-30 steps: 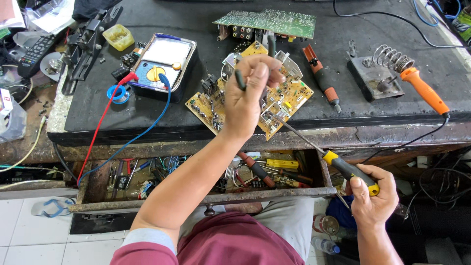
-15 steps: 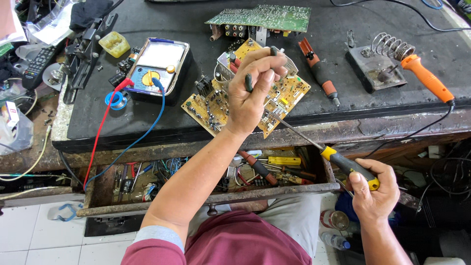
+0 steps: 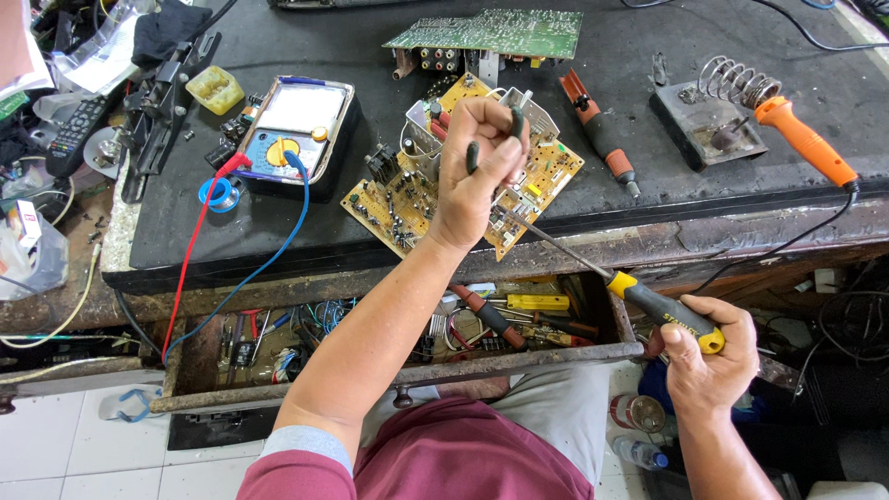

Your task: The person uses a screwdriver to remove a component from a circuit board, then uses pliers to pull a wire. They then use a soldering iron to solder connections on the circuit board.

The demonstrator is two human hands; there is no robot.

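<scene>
L hand point(image 3: 477, 167) still gripping pliers point(image 3: 514, 125) over board point(image 3: 546, 176), lifted slightly; R hand point(image 3: 708, 356) keeps clutching screwdriver point(image 3: 648, 306), tip at board.

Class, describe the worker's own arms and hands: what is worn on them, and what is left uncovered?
Both forearms are bare. The left arm has a short maroon sleeve with a grey band at its hem. The left hand and right hand wear no gloves, watch or rings that show.

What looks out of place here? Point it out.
The yellow circuit board lies askew, one corner hanging over the black bench mat's edge. Below it, the open wooden drawer is a jumble of tools and wires. Nothing looks spilled or broken.
</scene>
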